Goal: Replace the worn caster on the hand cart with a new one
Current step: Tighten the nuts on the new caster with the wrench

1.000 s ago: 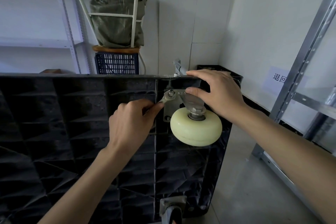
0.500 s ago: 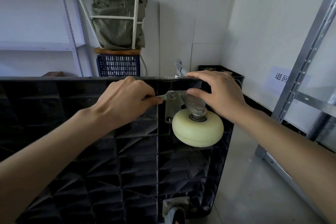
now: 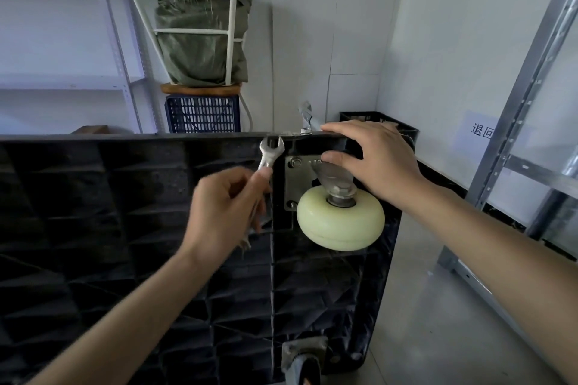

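- Steel wrench (image 3: 269,156) sits gripped in the left hand (image 3: 223,206), its open end up, just left of the mounting plate (image 3: 298,180).
- Right hand (image 3: 377,162) grasps the cart's top edge, thumb pressing the plate.
- Cream caster (image 3: 340,222) stays bolted near the top right corner of the upended black hand cart (image 3: 125,228).
- Second caster (image 3: 302,359) shows below.
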A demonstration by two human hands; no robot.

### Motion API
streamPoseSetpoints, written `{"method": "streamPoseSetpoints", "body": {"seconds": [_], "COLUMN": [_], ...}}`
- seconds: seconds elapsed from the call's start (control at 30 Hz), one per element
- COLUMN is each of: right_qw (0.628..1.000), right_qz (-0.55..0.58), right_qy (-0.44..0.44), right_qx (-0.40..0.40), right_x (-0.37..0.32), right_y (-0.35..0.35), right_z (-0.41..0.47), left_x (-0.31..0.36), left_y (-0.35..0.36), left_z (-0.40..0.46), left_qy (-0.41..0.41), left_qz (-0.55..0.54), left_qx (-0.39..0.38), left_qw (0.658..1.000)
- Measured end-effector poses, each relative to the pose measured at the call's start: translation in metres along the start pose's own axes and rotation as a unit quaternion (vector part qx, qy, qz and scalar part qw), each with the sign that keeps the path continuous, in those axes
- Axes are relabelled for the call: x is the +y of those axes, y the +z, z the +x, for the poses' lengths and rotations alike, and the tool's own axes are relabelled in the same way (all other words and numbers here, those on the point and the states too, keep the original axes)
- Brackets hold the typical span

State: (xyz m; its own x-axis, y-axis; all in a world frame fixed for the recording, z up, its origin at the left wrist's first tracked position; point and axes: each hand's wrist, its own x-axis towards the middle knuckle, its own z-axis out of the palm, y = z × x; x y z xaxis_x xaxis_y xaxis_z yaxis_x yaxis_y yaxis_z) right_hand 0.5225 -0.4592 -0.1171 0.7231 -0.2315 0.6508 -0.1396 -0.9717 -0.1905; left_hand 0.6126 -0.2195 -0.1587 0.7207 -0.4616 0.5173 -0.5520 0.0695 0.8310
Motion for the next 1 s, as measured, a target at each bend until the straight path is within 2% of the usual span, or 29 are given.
{"method": "streamPoseSetpoints", "body": {"seconds": [0.07,0.2,0.63,1.0], "right_qw": [1.000,1.000,1.000,1.000], "right_qz": [-0.001,0.002,-0.002,0.004], "right_qy": [-0.002,-0.002,-0.013,-0.018], "right_qx": [0.000,-0.001,0.007,0.015], "right_x": [0.000,0.000,-0.002,-0.004], "right_y": [0.001,0.000,-0.001,-0.002], "right_z": [0.000,0.000,-0.001,-0.002], "left_x": [-0.009,-0.014,-0.030,-0.034], "left_y": [0.013,0.029,0.040,0.054], "left_z": [-0.010,-0.016,-0.009,-0.007], "left_qy": [-0.028,-0.033,-0.002,0.012], "left_qz": [-0.014,0.033,0.107,0.085], "left_qx": [0.006,0.004,0.046,0.093], "left_qw": [0.999,0.999,0.993,0.992]}}
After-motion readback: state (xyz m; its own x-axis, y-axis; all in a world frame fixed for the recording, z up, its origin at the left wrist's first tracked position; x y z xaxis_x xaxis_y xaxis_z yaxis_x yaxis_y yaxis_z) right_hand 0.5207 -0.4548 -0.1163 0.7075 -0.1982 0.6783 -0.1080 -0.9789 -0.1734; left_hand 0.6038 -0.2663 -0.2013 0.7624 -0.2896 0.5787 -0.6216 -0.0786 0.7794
